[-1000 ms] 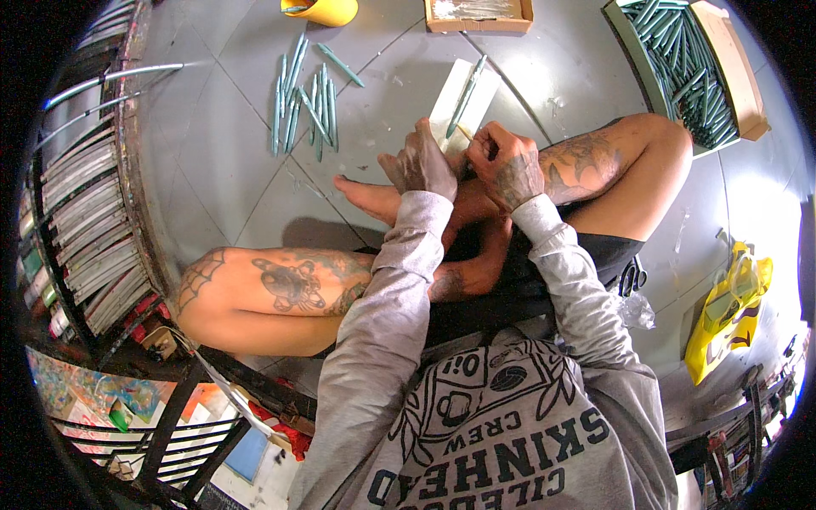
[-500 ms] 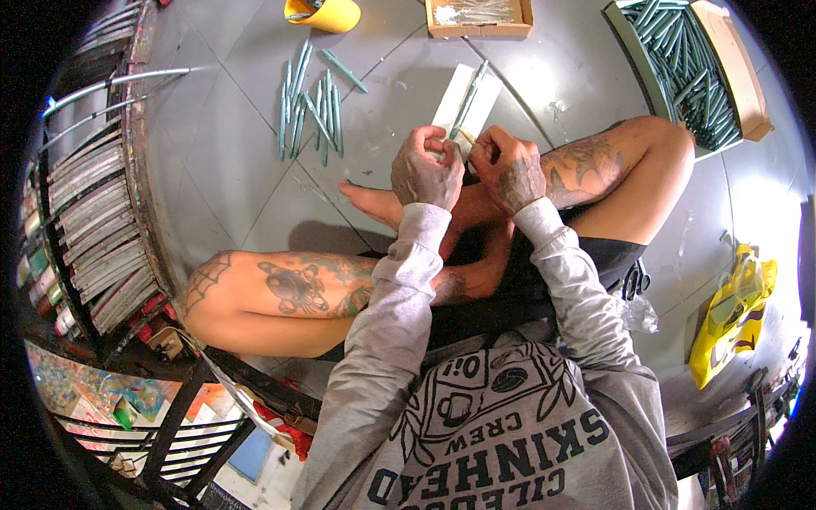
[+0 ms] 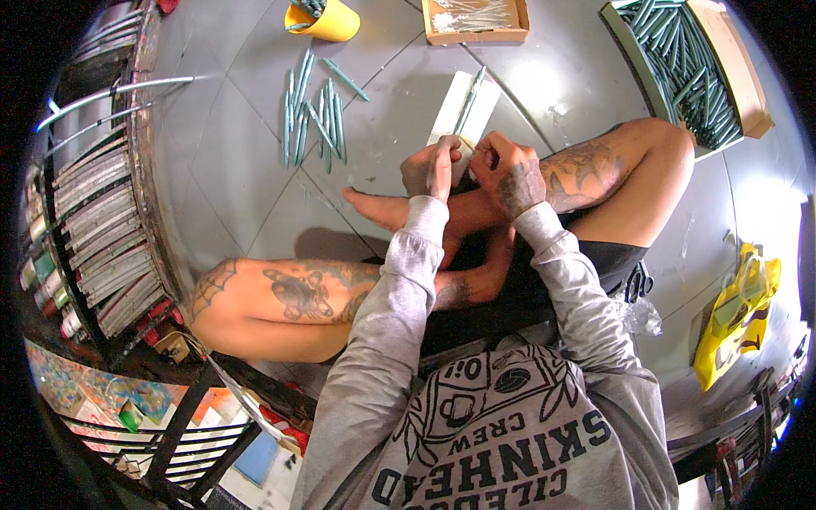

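A teal pen (image 3: 470, 100) lies lengthwise on a pale rectangular board (image 3: 483, 108) on the floor in front of me. At the board's near end, my left hand (image 3: 431, 167) is closed beside the pen's lower tip, with its fingers curled. My right hand (image 3: 508, 172) is just to the right of it, fingers pinched together. Something thin and tan shows between the two hands by the pen's end; the fingers hide most of it. To the left, several loose teal pens (image 3: 297, 110) lie side by side on the tiles.
A yellow cup (image 3: 340, 20) holding pens lies tipped at the far left. Beyond the board is a shallow cardboard box (image 3: 476, 36) of thin white sticks. A larger box (image 3: 671, 72) full of teal pens stands far right. My crossed legs flank the work; a yellow bag (image 3: 736, 327) lies right.
My left hand has turned and its fingers have curled differently near the pen. The right hand stays pinched in nearly the same place. The view has shifted slightly.
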Motion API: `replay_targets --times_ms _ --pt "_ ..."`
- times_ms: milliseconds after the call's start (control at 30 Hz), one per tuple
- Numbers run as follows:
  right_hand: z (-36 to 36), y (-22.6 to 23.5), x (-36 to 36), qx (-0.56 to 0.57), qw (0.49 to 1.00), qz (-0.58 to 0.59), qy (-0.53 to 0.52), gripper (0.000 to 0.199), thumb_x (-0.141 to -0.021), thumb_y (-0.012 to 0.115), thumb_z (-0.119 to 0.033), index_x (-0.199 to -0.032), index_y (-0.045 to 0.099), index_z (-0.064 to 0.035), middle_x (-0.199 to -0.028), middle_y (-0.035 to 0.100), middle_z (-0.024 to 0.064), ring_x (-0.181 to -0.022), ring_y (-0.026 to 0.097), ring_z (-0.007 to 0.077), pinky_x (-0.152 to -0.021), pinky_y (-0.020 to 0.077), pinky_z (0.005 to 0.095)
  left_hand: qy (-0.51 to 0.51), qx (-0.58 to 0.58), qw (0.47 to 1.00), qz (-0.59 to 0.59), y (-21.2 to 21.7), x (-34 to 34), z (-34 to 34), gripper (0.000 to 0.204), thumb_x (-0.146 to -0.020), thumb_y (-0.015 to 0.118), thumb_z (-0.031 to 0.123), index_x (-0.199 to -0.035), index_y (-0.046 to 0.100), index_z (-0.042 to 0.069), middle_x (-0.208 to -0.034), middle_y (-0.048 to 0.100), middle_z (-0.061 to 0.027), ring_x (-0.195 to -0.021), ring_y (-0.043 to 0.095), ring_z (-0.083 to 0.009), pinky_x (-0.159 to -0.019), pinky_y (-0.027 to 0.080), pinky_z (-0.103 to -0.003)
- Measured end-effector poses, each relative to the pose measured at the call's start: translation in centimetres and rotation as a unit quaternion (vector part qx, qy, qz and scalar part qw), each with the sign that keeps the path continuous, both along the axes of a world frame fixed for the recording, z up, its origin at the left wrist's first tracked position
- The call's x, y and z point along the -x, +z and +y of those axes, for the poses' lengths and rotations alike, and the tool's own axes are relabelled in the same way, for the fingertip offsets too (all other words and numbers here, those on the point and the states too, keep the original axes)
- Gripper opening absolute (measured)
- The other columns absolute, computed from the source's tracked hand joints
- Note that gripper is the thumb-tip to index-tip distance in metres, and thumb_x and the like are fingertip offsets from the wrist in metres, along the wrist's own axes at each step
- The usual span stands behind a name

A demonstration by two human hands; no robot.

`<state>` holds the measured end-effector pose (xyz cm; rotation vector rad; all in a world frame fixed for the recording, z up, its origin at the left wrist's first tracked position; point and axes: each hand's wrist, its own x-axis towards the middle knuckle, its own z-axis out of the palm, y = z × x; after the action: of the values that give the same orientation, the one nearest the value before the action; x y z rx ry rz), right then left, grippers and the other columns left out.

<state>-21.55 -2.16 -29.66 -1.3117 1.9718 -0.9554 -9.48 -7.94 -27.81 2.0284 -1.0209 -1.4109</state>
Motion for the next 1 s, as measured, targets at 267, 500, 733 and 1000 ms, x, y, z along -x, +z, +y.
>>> replay_targets --times_ms 267,500,733,1000 --pt "0.0 -0.1 0.1 0.003 1.0 0.004 0.007 0.018 -0.078 0.072 -0.015 -0.081 0.059 -0.0029 -0.068 0.064 0.0163 -0.063 0.067 0.0328 -0.059 0.052 0.0386 0.08 -0.059 0.993 0.065 0.9 0.4 -0.5 0.029 -0.071 0.076 0.028 -0.077 0.075 0.0 -0.075 0.067 -0.0055 -0.071 0.058 -0.0159 -0.076 0.045 -0.027" --pt "0.0 -0.1 0.1 0.0 1.0 0.0 0.01 0.019 -0.078 0.072 -0.016 -0.082 0.059 -0.0023 -0.069 0.065 0.0166 -0.062 0.067 0.0328 -0.058 0.052 0.0388 0.081 -0.083 0.993 0.036 1.5 0.6 -0.6 0.03 -0.07 0.08 0.029 -0.082 0.076 0.001 -0.072 0.064 -0.0033 -0.069 0.057 -0.0158 -0.069 0.044 -0.027" --pt "0.0 0.2 0.2 -0.001 1.0 0.004 0.017 0.018 -0.08 0.071 -0.016 -0.083 0.06 -0.0024 -0.071 0.066 0.017 -0.065 0.068 0.0338 -0.06 0.0527 0.04 0.07 -0.095 0.993 0.027 0.7 0.4 -0.7 0.028 -0.068 0.082 0.028 -0.077 0.074 0.002 -0.071 0.061 -0.002 -0.062 0.053 -0.0141 -0.056 0.04 -0.028" --pt "0.0 0.0 0.3 -0.007 1.0 -0.004 0.024 0.016 -0.08 0.07 -0.016 -0.084 0.061 -0.0027 -0.072 0.067 0.017 -0.066 0.068 0.0344 -0.061 0.0534 0.0404 0.11 -0.089 0.988 0.061 0.6 0.5 -0.8 0.022 -0.07 0.081 0.019 -0.075 0.073 0.0 -0.067 0.06 -0.0019 -0.063 0.054 -0.0132 -0.064 0.043 -0.027"
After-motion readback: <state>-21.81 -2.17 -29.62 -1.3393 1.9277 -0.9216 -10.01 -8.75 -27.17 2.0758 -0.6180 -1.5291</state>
